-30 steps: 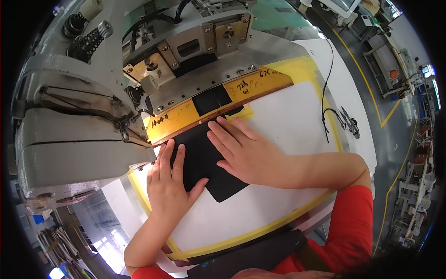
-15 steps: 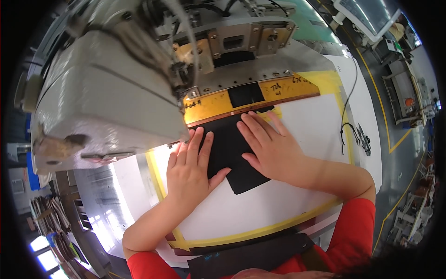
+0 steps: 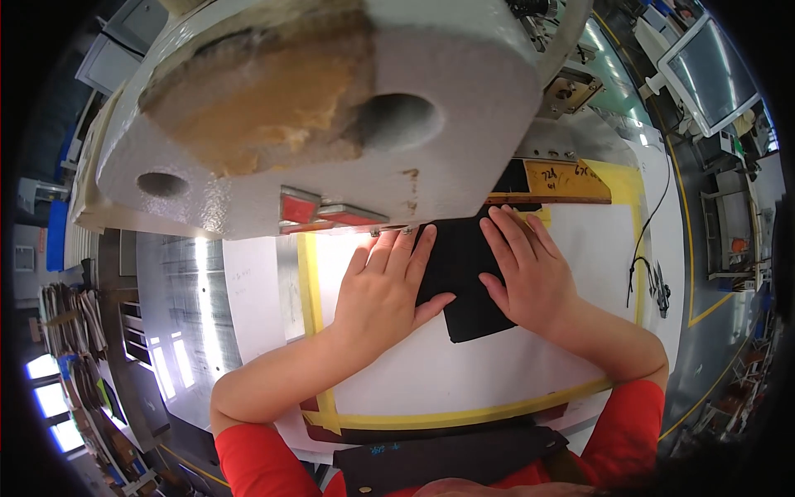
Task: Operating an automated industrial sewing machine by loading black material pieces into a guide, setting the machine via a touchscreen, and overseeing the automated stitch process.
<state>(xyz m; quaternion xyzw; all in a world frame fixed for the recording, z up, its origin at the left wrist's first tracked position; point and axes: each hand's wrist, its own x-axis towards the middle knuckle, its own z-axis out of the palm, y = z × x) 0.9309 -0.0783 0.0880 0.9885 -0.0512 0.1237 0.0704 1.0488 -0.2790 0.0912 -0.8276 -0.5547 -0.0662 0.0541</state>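
A black fabric piece (image 3: 466, 273) lies flat on a white work surface (image 3: 497, 373) bordered with yellow tape. My left hand (image 3: 385, 286) presses palm-down on its left edge, fingers spread and pointing away from me. My right hand (image 3: 530, 277) lies flat on its right side, fingertips close to a yellow clamp plate (image 3: 571, 182). The big grey-white head of a sewing machine (image 3: 331, 108) hangs close over the scene and hides the fabric's far end.
A black cable (image 3: 654, 248) trails over the table's right side. A monitor (image 3: 716, 70) stands at the far right. A dark fabric strip (image 3: 447, 460) lies at the near table edge. Racks of stacked material (image 3: 74, 315) stand on the left.
My view has moved forward and down, so the machine head now fills the upper picture. Both hands stay flat on the black fabric, which has slid slightly toward the clamp plate.
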